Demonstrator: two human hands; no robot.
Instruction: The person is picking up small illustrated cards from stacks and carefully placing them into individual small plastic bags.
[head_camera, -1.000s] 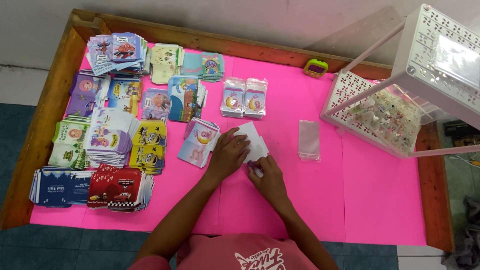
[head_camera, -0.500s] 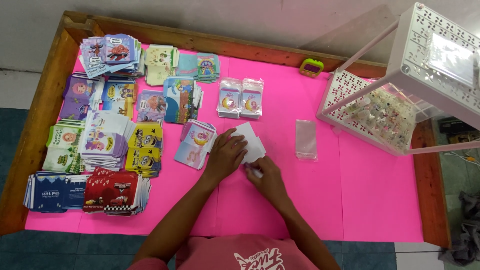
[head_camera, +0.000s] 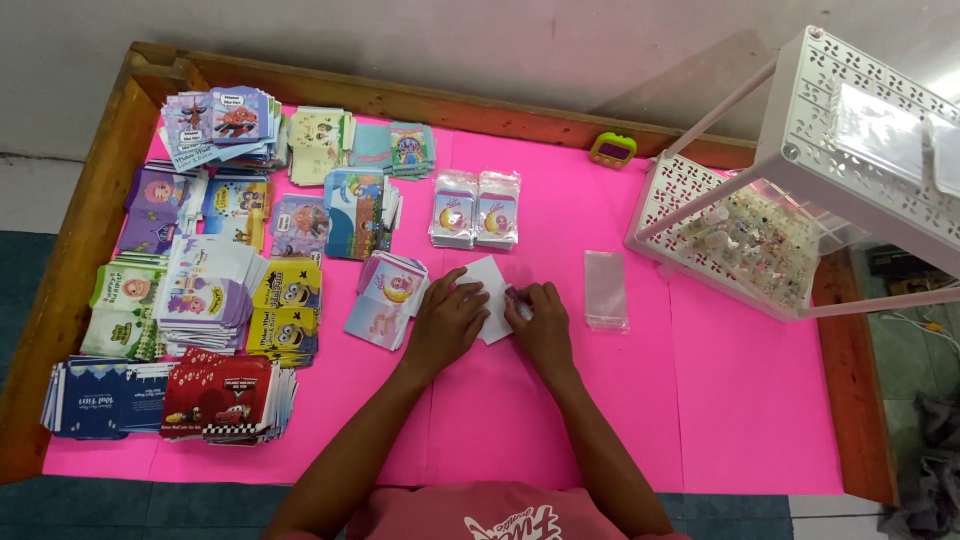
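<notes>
**White card: flat on the pink sheet, held by both hands**

The white card (head_camera: 490, 298) lies flat near the middle of the pink sheet (head_camera: 620, 420), turned at an angle so one corner points away from the person. Flat support from the sheet lets both hands press on the card without it bending.

The left hand (head_camera: 445, 322) rests palm down on the card's left part, fingers spread and laid over it; this reads as a hold-down grip that keeps the card from sliding. The right hand (head_camera: 545, 322) sits at the card's right edge with its fingers curled in and narrow, the fingertips touching the edge. A small dark item shows at those fingertips, too small to identify. Whether the right hand pinches the card or only touches it cannot be told.

Just beside the left hand lies a fanned stack of pink cards (head_camera: 385, 298). Near the right hand, apart from it, lies a clear plastic sleeve (head_camera: 605, 290), flat and within easy reach. Beyond the card sit two sealed packets (head_camera: 476, 210) side by side.

Farther left, piles of printed cards (head_camera: 215, 290) are sorted by design, each in its own place. At the right stands a white perforated rack (head_camera: 860, 130), its lower tray (head_camera: 740, 240) holding small trinkets. A small green-and-purple item (head_camera: 612, 150) lies by the wooden frame (head_camera: 90, 240).
</notes>
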